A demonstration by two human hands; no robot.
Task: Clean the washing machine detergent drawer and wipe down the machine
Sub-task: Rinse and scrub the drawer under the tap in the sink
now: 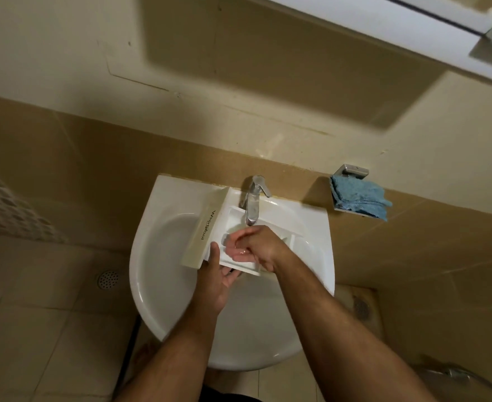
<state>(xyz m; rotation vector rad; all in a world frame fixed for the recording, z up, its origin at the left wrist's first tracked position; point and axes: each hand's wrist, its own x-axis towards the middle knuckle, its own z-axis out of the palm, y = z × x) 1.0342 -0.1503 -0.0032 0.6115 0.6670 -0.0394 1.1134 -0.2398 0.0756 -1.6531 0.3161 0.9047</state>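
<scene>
The white detergent drawer (pixel 210 227) lies across the white sink (pixel 163 274), under the chrome tap (pixel 253 201). Its front panel with lettering faces left. My left hand (pixel 214 282) grips the drawer's near edge, thumb on top and fingers underneath. My right hand (pixel 253 246) reaches into the drawer's compartments below the spout, its wet fingers bent against the inside. Whether water runs from the tap is hard to tell.
A blue cloth (pixel 360 197) sits on a metal wall holder to the right of the sink. A white cabinet (pixel 413 27) hangs overhead at the upper right. A round floor drain (pixel 107 280) lies left of the sink on the beige tiles.
</scene>
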